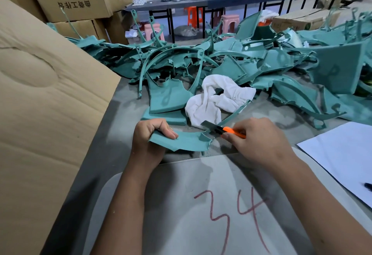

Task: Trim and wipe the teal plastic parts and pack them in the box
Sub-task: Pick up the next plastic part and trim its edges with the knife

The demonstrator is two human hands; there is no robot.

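item: teal part (187, 141), curved panel, being held just above the grey surface (124, 113). left hand (150, 138) is gripping its left end, fingers curled over the top; right hand (259, 140) is clasping an orange utility knife (227, 131), blade meeting the part's right edge. stage: trimming (wiping not yet begun). white cloth (217, 97) is lying just beyond. large teal pile (231, 61) is waiting behind. cardboard box (40, 93) is standing at left, its inside hidden, so nothing can be counted as packed.

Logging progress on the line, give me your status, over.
Left hand grips teal part. Right hand holds orange knife, blade at part's right end. White cloth lies just behind, clear of the cut.
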